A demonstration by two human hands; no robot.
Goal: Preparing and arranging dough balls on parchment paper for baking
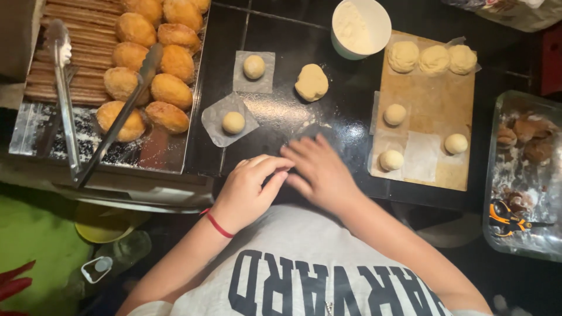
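My left hand (252, 187), with a red band at the wrist, is curled at the front edge of the black counter (351, 126). Its fingertips touch my right hand (319, 169), which lies flat with fingers apart. What sits between or under the hands is hidden. Just beyond them, small dough balls rest on paper squares (233, 122) (254, 66). A flattened dough lump (311, 82) lies on the floured counter. A white bowl of flour (360, 26) stands further back.
At right a wooden board (433, 105) carries small dough balls (394, 114) and three larger dough pieces (434, 58). At left, a tray (158, 153) holds several golden fried buns (170, 90) and metal tongs (64, 88). A glass dish (521, 175) with brown pieces sits far right.
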